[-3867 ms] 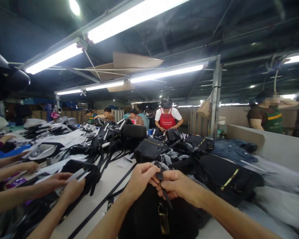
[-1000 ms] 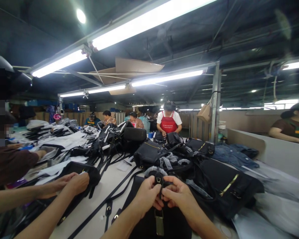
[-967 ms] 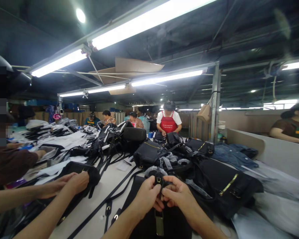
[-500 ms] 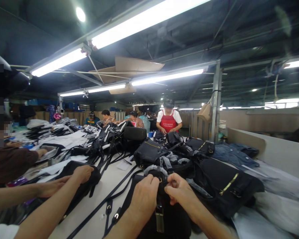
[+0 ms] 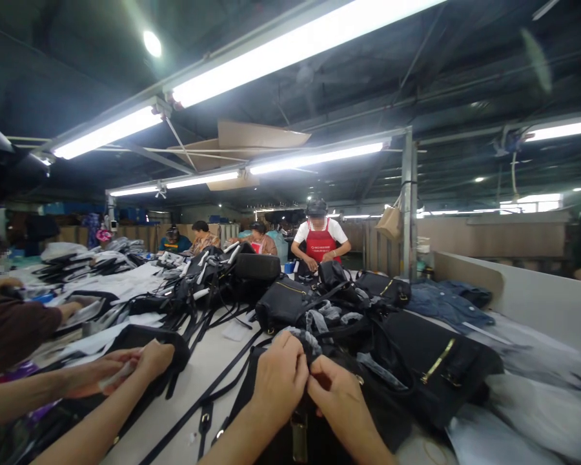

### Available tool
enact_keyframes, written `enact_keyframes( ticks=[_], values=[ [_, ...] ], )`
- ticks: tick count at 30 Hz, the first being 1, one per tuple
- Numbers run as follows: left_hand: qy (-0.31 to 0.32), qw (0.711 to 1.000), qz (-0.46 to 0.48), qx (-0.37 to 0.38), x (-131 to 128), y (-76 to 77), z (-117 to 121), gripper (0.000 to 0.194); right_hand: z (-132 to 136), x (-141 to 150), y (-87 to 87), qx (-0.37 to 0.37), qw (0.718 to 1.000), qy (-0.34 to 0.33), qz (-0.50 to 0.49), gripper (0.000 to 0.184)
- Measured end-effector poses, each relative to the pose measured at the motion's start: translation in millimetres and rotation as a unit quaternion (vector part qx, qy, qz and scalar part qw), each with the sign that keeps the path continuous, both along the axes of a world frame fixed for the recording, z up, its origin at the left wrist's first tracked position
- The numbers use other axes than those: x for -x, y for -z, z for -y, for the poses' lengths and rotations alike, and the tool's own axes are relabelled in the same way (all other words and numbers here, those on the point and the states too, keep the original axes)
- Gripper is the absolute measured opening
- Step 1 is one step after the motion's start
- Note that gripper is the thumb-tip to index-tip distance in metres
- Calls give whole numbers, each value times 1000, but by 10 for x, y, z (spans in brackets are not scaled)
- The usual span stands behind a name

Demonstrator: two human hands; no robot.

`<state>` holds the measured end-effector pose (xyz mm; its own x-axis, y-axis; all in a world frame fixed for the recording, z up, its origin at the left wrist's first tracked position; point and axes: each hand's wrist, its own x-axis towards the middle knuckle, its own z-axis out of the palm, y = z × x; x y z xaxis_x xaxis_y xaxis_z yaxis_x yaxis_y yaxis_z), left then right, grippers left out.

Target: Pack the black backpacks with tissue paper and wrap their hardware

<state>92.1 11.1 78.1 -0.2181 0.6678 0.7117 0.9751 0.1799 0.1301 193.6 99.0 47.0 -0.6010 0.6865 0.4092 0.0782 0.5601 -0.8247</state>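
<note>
A black handbag [image 5: 275,439] lies on the table right in front of me, with a brass clasp [image 5: 299,438] on its front. My left hand [image 5: 278,381] and my right hand [image 5: 336,397] meet over its top edge. Both are closed, pinching the bag's paper-wrapped handle [image 5: 303,337] and the small fitting at its base. The fingertips touch each other and hide the fitting.
A co-worker's two hands [image 5: 126,365] work on another black bag [image 5: 148,342] at my left. Black straps [image 5: 208,394] lie across the pale table. More black bags [image 5: 430,361] pile up at centre and right. Several people stand at the far end.
My hands have closed together on the bag's handle and moved slightly down toward me. The view has shifted a little left. The co-worker's hands have drawn together.
</note>
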Motion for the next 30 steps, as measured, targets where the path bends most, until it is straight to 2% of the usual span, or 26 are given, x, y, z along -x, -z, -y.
enact_keyframes(
  ticks=[1,3,5,6,8,11,13,16,18,21,22,24,27,30],
  values=[
    [-7,1000,13,-3,15,-5,-23,16,28,5,23,-65,998,22,-17,14],
    [37,998,-33,25,82,-22,-52,17,82,-1,77,-161,985,40,-42,14],
    [93,990,-96,54,173,-68,-58,18,126,-18,139,-191,981,-20,-33,13],
    [103,987,-104,60,215,-107,-57,19,143,-26,168,-173,983,-64,-18,13],
    [82,993,-61,52,272,-209,-56,19,167,-35,203,-78,988,-131,13,10],
    [32,998,12,53,289,-347,-69,18,174,-44,158,119,981,-155,4,10],
    [1,997,52,54,287,-371,-79,19,165,-51,73,205,961,-181,-35,17],
    [-10,989,143,23,306,-309,-63,14,157,-50,-55,263,939,-209,-81,22],
    [27,968,244,42,325,-254,-33,22,168,-37,-108,261,939,-211,-72,21],
    [117,892,416,130,318,-219,15,42,216,-20,-139,216,951,-215,-45,17],
    [143,871,449,140,302,-223,26,42,241,-23,-141,200,956,-213,-39,15],
    [172,856,474,115,265,-242,28,33,295,-43,-136,174,962,-207,-27,12],
    [156,824,534,109,266,-241,-47,22,349,-76,-104,138,970,-202,3,13],
    [138,788,588,115,352,-161,-182,19,337,-69,-49,123,973,-191,29,13]
  ],
)
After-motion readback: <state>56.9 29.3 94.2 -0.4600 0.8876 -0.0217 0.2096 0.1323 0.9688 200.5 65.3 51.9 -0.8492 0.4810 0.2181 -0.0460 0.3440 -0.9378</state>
